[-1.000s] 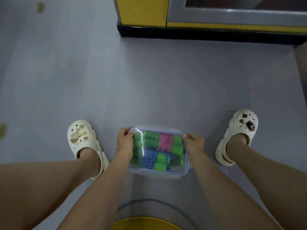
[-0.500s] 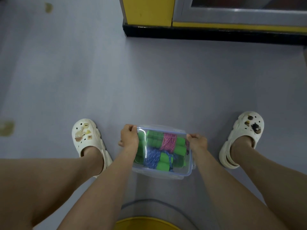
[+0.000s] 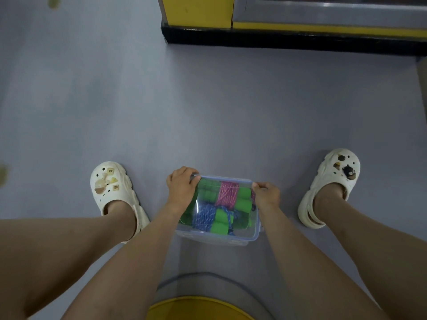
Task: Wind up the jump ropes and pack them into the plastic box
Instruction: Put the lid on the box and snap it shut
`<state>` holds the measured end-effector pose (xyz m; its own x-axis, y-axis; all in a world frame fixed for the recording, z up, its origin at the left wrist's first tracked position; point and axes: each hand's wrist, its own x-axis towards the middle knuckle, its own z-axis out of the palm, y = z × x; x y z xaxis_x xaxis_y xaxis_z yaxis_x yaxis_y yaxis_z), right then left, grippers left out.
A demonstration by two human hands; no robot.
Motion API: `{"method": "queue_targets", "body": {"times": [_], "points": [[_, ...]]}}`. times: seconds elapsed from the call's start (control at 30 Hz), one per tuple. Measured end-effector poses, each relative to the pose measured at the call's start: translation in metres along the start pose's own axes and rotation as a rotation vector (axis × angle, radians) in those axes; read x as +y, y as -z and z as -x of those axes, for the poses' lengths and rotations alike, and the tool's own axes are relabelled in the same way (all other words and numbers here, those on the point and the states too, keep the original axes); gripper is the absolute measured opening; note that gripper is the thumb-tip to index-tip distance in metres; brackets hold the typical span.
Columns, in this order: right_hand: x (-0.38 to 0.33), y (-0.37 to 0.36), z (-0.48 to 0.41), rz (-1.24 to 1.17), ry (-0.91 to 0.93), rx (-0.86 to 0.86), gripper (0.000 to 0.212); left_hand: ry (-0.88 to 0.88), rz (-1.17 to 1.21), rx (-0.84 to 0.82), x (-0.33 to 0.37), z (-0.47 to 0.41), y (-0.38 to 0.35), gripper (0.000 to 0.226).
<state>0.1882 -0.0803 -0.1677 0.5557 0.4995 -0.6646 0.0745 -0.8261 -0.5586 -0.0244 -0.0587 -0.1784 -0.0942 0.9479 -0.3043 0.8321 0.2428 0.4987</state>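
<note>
both hands grip the far corners of a packed clear box on the floor

the clear rectangular plastic box sits on the grey floor between the person's feet, at about 6 o'clock from the middle of the view, with its transparent lid on top. the left hand is curled over the lid's 10 o'clock corner, fingers clenched on the rim; the right hand pinches the 2 o'clock corner. through the lid show a wound pink jump rope toward 12 o'clock, a wound blue jump rope toward 7 o'clock, and green foam handles beside them. a cream clog with charms stands at 9 o'clock of the box, the other cream clog at 3 o'clock. a yellow and black cabinet base lies far off at 12 o'clock.
</note>
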Motion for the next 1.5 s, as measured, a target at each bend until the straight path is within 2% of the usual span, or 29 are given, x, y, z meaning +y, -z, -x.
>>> {"method": "queue_targets", "body": {"times": [0.17, 0.27, 0.4, 0.47, 0.53, 0.6, 0.7, 0.77, 0.97, 1.17, 1.23, 1.33, 1.5], "points": [[0.004, -0.002, -0.001, 0.01, 0.012, 0.018, 0.006, 0.074, 0.017, -0.088, 0.005, -0.007, 0.003, 0.017], [0.005, -0.002, -0.002, 0.015, 0.012, 0.029, 0.006, 0.042, -0.028, -0.11, 0.008, -0.005, 0.007, 0.018], [0.006, -0.005, -0.002, -0.008, 0.009, 0.037, 0.011, -0.234, -0.246, -0.129, 0.024, 0.006, -0.004, 0.028], [0.007, -0.004, -0.003, 0.003, 0.002, 0.023, 0.011, -0.385, -0.238, -0.235, 0.046, 0.011, -0.017, 0.034], [0.007, -0.002, -0.005, 0.016, -0.007, 0.007, 0.011, -0.428, -0.193, -0.291, 0.067, 0.014, -0.031, 0.041], [0.007, -0.003, -0.006, 0.011, -0.006, -0.008, 0.01, -0.352, -0.116, -0.254, 0.079, 0.014, -0.04, 0.046], [0.007, -0.005, -0.009, 0.009, -0.002, -0.001, 0.013, -0.262, -0.09, -0.201, 0.081, 0.008, -0.048, 0.029], [0.008, -0.005, -0.009, 0.001, 0.001, 0.003, 0.018, -0.248, -0.092, -0.199, 0.083, 0.006, -0.048, 0.025], [0.012, -0.004, -0.009, 0.001, 0.001, -0.022, 0.012, -0.19, -0.089, -0.25, 0.087, 0.001, -0.049, 0.021], [0.016, -0.005, -0.011, -0.004, -0.027, -0.039, 0.021, -0.217, 0.0, -0.363, 0.082, -0.001, -0.038, 0.026], [0.017, -0.005, -0.013, -0.008, -0.031, -0.043, 0.02, -0.222, -0.093, -0.299, 0.067, 0.0, -0.029, 0.032], [0.023, -0.005, -0.017, -0.028, -0.017, -0.052, 0.019, -0.058, -0.224, -0.145, 0.034, 0.002, -0.009, 0.04], [0.016, -0.006, -0.011, -0.019, -0.004, -0.047, 0.022, -0.038, -0.031, -0.029, 0.011, 0.002, -0.003, 0.044]]}}
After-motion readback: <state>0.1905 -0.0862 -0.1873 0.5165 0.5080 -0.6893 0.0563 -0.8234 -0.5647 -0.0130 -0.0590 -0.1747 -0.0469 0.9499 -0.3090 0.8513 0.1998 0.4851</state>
